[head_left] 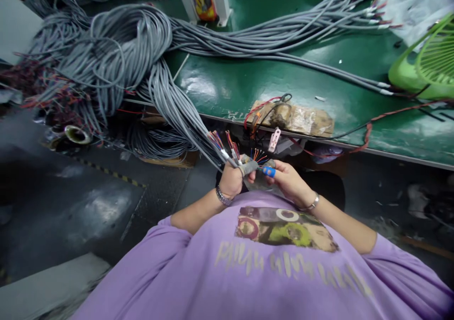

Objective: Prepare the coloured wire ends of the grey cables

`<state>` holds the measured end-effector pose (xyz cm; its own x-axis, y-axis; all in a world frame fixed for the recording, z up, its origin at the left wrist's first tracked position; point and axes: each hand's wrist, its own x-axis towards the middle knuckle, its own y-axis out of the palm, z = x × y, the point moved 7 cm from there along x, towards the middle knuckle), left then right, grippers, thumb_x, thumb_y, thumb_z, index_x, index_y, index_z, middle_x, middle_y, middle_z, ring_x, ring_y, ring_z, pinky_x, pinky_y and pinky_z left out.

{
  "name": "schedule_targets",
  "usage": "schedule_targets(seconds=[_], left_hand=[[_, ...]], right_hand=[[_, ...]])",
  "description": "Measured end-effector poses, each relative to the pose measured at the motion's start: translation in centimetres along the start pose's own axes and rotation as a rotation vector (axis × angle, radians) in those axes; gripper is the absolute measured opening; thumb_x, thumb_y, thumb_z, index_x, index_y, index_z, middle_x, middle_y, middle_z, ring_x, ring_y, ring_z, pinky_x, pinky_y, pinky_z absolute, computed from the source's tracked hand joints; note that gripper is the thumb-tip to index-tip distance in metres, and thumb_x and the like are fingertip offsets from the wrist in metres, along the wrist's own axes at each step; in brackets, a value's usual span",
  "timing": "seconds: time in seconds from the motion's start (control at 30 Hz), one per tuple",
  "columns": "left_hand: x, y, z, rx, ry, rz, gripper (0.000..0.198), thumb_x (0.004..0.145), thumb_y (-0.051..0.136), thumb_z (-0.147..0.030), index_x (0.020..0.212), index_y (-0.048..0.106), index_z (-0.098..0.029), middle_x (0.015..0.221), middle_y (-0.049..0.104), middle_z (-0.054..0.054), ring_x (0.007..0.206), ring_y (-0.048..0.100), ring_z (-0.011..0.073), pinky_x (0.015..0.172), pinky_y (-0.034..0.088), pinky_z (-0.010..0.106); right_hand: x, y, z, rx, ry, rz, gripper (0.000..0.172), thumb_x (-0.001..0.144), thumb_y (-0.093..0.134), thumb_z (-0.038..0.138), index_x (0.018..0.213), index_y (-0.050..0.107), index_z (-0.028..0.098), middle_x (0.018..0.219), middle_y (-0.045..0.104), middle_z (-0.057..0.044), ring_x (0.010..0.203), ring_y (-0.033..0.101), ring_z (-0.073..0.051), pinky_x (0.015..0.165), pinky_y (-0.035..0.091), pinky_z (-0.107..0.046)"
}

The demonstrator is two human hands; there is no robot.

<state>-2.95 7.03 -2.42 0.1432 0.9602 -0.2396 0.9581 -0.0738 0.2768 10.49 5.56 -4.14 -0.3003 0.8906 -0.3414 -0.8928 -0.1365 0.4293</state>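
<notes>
The left hand (230, 180) is fisted round a bundle of grey sheathed cables (177, 107) just short of their stripped tips. It holds them off the near edge of the glossy green worktable (248, 81), above the lap. The right hand (289, 183) (a blue rubber fingertip cover (268, 172) on one finger) pinches at the fanned thin coloured wire ends (258, 156). This looks like sorting single cores, and picking one out calls for a steady left grip.

One left hand (231, 182), one right hand (290, 182) — one held cable bundle (184, 116), one blue fingertip cap (268, 171)
</notes>
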Motion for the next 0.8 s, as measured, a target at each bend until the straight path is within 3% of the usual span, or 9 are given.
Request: schedule_targets(seconds=[0.17, 0.3, 0.4, 0.57, 0.8], left_hand=[[0.6, 0.8, -0.4, -0.007, -0.194, 0.203, 0.029, 0.064, 0.076, -0.034, 0.058, 0.056, -0.014, 0.043, 0.056, -0.001, 0.034, 0.047, 0.0081, 0.036, 0.036, 0.019], [0.9, 1.8, -0.7, 0.055, -0.318, 0.361, 0.028, 0.061, 0.077, -0.034, 0.059, 0.057, -0.014, 0.042, 0.056, 0.0, 0.032, 0.046, 0.0087, 0.034, 0.033, 0.02], [1.3, 2.5, -0.7, 0.087, -0.342, 0.374, 0.028, 0.06, 0.077, -0.032, 0.058, 0.057, -0.013, 0.042, 0.056, 0.0, 0.033, 0.047, 0.0088, 0.035, 0.034, 0.02], [1.8, 3.1, -0.2, 0.087, -0.314, 0.342, 0.029, 0.063, 0.076, -0.034, 0.056, 0.055, -0.014, 0.043, 0.056, -0.001, 0.033, 0.046, 0.0079, 0.036, 0.035, 0.02], [2.3, 3.0, 0.1, 0.036, -0.296, 0.281, 0.031, 0.061, 0.077, -0.036, 0.056, 0.055, -0.014, 0.044, 0.057, 0.0, 0.035, 0.048, 0.0088, 0.037, 0.037, 0.021]], right_hand=[[1.5, -2.0, 0.2, 0.229, 0.055, 0.006, 0.04, 0.064, 0.079, 0.055, 0.074, 0.066, 0.018, 0.067, 0.061, 0.0, 0.056, 0.052, -0.011, 0.055, 0.049, -0.025], [3.5, -2.6, 1.7, 0.253, 0.018, -0.049, 0.053, 0.071, 0.065, 0.071, 0.08, 0.066, 0.019, 0.074, 0.065, -0.003, 0.057, 0.053, -0.01, 0.054, 0.049, -0.023], [4.8, -1.9, 2.6, 0.228, -0.009, -0.055, 0.057, 0.068, 0.065, 0.075, 0.078, 0.062, 0.019, 0.068, 0.062, -0.001, 0.054, 0.051, -0.01, 0.051, 0.046, -0.023], [5.2, -1.7, 3.5, 0.2, -0.113, -0.095, 0.046, 0.065, 0.078, 0.062, 0.074, 0.06, 0.019, 0.06, 0.055, 0.003, 0.052, 0.048, -0.009, 0.052, 0.044, -0.024], [4.5, -0.8, 3.5, 0.281, 0.002, -0.05, 0.044, 0.071, 0.072, 0.063, 0.079, 0.067, 0.019, 0.067, 0.065, -0.002, 0.061, 0.058, -0.015, 0.06, 0.049, -0.029]])
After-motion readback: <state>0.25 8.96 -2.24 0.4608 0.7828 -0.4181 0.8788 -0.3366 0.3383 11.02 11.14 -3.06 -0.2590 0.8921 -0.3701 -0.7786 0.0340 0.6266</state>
